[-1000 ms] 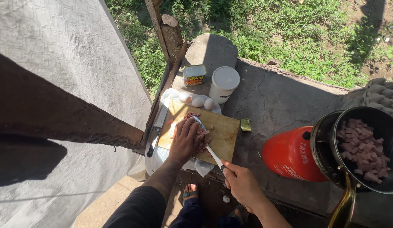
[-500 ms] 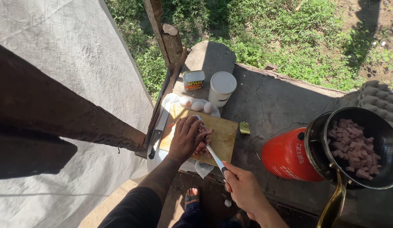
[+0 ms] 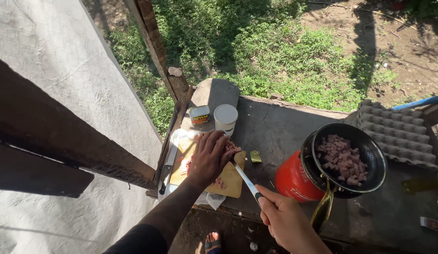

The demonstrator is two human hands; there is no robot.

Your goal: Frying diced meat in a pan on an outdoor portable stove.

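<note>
Head view: right hand fingers closed round a spatula handle; left hand, fingers curled loosely, cups diced meat against its blade on the cutting board; scooping step, likely; next needs a level lift toward the pan beyond.
</note>
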